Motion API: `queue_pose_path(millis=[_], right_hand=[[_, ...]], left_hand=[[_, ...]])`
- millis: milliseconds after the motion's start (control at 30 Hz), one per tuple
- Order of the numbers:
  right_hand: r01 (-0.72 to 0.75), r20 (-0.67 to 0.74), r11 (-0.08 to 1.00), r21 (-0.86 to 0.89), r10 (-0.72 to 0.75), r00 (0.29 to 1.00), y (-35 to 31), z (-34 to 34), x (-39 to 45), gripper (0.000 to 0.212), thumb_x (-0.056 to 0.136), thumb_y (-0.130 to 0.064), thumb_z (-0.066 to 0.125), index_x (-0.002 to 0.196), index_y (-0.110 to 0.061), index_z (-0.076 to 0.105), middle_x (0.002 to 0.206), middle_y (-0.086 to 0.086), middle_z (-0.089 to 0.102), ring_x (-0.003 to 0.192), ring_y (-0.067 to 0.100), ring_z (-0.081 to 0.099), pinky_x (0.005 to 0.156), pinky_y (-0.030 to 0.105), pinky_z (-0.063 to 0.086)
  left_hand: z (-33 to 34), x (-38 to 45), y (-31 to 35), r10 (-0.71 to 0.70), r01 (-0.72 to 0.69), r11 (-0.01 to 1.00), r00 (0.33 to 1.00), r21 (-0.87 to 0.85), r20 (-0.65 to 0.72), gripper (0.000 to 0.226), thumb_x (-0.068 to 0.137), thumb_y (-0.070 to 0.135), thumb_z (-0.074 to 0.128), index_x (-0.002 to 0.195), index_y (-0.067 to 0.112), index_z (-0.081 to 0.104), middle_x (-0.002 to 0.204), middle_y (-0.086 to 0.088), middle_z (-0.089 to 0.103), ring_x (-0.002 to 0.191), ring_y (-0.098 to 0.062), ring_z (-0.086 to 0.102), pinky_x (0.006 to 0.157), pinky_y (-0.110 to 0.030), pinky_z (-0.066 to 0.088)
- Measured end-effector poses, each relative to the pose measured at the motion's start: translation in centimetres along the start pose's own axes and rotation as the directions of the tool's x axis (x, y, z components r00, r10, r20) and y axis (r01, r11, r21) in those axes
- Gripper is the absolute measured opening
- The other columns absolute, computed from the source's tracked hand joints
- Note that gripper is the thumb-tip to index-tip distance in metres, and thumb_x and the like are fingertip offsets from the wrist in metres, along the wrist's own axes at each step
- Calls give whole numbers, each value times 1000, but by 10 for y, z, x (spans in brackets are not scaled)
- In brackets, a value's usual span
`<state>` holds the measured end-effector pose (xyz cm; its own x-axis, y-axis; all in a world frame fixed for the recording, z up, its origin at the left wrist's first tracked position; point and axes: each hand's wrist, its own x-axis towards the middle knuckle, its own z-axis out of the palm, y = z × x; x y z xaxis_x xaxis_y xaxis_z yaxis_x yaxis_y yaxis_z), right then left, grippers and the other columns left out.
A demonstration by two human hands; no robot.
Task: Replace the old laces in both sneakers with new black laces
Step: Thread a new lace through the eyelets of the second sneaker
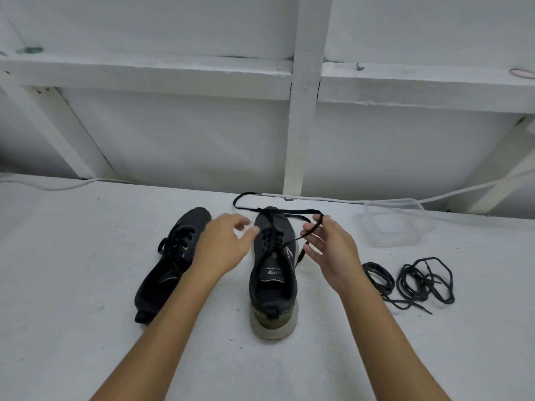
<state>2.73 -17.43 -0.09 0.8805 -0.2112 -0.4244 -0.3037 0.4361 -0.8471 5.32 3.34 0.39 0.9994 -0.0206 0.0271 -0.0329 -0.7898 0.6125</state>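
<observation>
Two dark sneakers stand on a white surface. The left sneaker (pixel 168 264) lies angled with its laces in. The right sneaker (pixel 273 273) stands upright, heel toward me, and its black lace (pixel 289 212) is pulled loose across the toe. My right hand (pixel 330 250) pinches a loop of that lace to the right of the shoe. My left hand (pixel 223 244) hovers between the two sneakers with relaxed fingers, holding nothing. Two bundles of black laces (pixel 411 282) lie to the right.
A clear plastic container (pixel 396 227) sits at the back right. White cables (pixel 333 199) run along the foot of the white wall with wooden framing (pixel 304 111) behind the shoes.
</observation>
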Motion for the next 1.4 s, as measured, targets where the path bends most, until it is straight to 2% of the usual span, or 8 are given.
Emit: queue_pose_path(millis=[333,533,667,767,933,1167,1300,1400], right_hand=[[6,-83,996,-90,-13,996,3,2,8,13,101,-21,58,99,-15,68,78,-2,64,69,10,67,72,27,51],[65,5,904,-422,-69,998,0,9,4,17,100,-19,57,96,-17,74,78,-1,67,59,8,59,58,20,45],[216,235,780,-587,-92,968,-2,20,-3,21,99,-18,59,110,-24,76,78,-8,69,57,-1,59,57,15,46],[343,434,668,-660,-33,900,-6,30,-10,13,95,-29,66,85,-28,74,68,-15,62,58,2,54,61,17,43],[429,507,599,-676,-45,861,-6,30,-10,30,99,-36,62,76,-17,67,71,0,65,65,10,57,67,32,48],[279,320,833,-478,-130,938,-6,13,-11,23,101,-31,59,96,-16,76,85,-4,71,77,6,64,67,21,48],[77,89,992,-100,-68,994,-6,-4,0,23,100,-29,54,82,-21,65,90,-7,69,90,14,64,77,34,46],[-56,-188,994,-92,38,981,-4,-23,13,22,100,-29,52,84,-19,63,86,-2,71,82,16,65,69,32,46]], left_hand=[[23,-4,26,-78,81,996,993,-32,91,7,86,31,70,92,29,74,82,15,61,85,-9,61,66,-21,42],[9,4,34,-178,364,675,925,-642,337,13,92,13,56,80,17,60,77,5,64,67,-10,44,58,-23,34],[-11,5,40,-22,229,671,957,-705,290,12,97,17,60,86,18,65,80,6,67,63,-2,47,55,-13,39],[-20,8,46,81,100,709,972,-698,222,12,97,16,61,90,19,71,89,4,68,68,6,55,59,-5,40],[-23,11,35,211,-70,886,940,-458,266,25,104,32,50,114,41,70,111,10,72,107,-1,62,95,-19,45],[-27,-1,8,144,-106,986,925,-125,352,29,97,53,52,89,33,71,70,-2,65,60,-5,53,65,-27,44],[-45,-6,-7,136,-130,991,942,-40,306,30,90,52,64,75,28,73,70,-10,62,57,-11,48,60,-27,38],[-64,-8,-17,128,-132,991,974,9,187,28,88,52,66,70,31,71,63,1,61,59,-11,54,58,-25,40]])
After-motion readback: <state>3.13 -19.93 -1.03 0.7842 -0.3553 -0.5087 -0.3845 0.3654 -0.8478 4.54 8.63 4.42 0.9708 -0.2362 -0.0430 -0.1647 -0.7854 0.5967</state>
